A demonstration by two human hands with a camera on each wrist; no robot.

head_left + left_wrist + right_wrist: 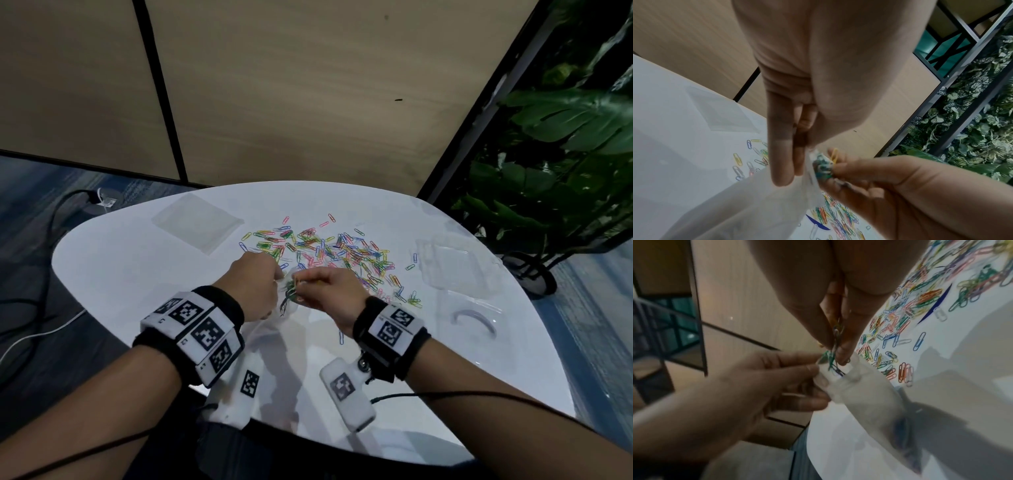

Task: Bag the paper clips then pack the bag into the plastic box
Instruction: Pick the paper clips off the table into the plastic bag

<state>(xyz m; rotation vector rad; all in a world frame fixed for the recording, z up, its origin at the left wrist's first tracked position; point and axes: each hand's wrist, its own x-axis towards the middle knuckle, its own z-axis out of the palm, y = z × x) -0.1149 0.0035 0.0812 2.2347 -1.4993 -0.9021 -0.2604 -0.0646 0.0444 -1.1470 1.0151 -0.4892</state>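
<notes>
Many coloured paper clips (329,250) lie scattered across the middle of the white table (137,260). My left hand (255,284) pinches the top edge of a clear plastic bag (865,395), which hangs down toward me; a few clips show dimly near its bottom. My right hand (330,291) pinches a small bunch of clips (835,360) at the bag's mouth, fingertips touching the left hand's. The clear plastic box (459,263) sits at the right of the table, past the clips. In the left wrist view the bag (760,204) drapes below my fingers (780,162).
A stack of flat clear bags (197,222) lies at the far left of the table. A clear lid-like piece (474,317) lies near the right edge. Potted plants (555,144) stand to the right, a beige partition wall (274,85) behind. Cables run on the floor at left.
</notes>
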